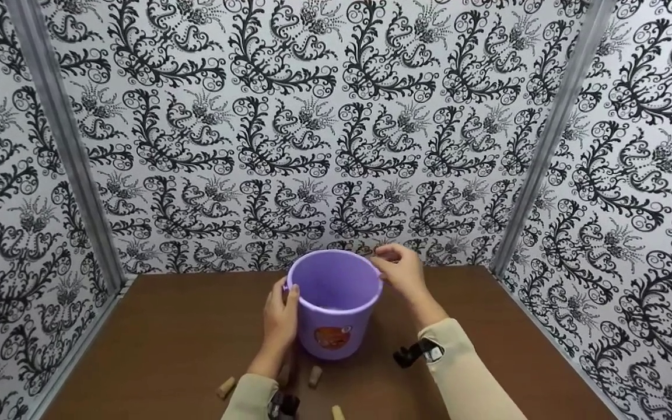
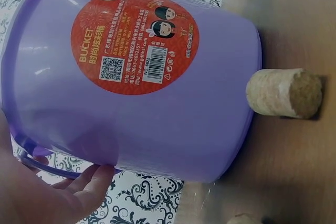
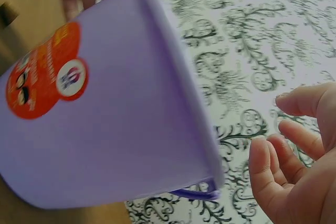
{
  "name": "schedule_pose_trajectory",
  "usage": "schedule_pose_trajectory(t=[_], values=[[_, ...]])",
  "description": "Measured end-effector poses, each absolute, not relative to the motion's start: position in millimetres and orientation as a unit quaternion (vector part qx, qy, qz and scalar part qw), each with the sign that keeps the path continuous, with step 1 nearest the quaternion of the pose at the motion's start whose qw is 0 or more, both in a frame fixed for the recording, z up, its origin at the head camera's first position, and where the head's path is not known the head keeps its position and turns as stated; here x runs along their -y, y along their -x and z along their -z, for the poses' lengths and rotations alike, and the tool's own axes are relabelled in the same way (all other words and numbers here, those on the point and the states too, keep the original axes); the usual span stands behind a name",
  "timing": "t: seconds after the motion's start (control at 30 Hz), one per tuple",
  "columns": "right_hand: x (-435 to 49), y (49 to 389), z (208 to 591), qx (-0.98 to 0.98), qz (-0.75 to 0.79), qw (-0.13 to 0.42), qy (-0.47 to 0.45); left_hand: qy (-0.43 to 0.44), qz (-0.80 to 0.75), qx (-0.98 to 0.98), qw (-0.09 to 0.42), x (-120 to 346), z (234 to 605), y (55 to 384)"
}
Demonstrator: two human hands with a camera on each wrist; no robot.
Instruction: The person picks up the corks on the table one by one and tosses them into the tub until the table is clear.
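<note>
A purple plastic bucket (image 1: 336, 326) stands upright on the brown table, its round red-orange label (image 2: 134, 40) facing me. My left hand (image 1: 280, 315) holds the bucket's left side at the rim, beside the handle (image 2: 58, 171). On the right, my right hand (image 3: 299, 156) is beside the rim with loosely bent fingers; the right wrist view shows a gap between it and the bucket. A cork (image 2: 283, 93) stands close to the bucket's base. Most of the bucket's floor is hidden by its front wall.
Another cork (image 1: 226, 387) lies left of my left forearm. A pale yellowish piece (image 1: 338, 413) is cut off by the bottom edge of the head view. Patterned walls (image 1: 312, 146) enclose the brown table (image 1: 167, 338) at the back and both sides.
</note>
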State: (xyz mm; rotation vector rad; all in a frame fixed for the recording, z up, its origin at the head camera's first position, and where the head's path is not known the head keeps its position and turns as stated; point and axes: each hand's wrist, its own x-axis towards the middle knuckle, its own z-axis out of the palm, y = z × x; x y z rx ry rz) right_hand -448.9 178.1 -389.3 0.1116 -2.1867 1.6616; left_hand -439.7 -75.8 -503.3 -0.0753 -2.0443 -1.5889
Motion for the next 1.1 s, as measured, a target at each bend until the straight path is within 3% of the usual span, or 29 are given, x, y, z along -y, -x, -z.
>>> schedule_pose_trajectory(t=[0.6, 1.1], values=[[-171, 380, 398, 0.73, -0.656, 0.178, -0.068, 0.022, 0.586, 0.763, 0.273, 73, 504, 442], [-162, 350, 431, 0.778, -0.598, 0.151, -0.119, 0.026, 0.591, 0.761, 0.265, 72, 503, 443]])
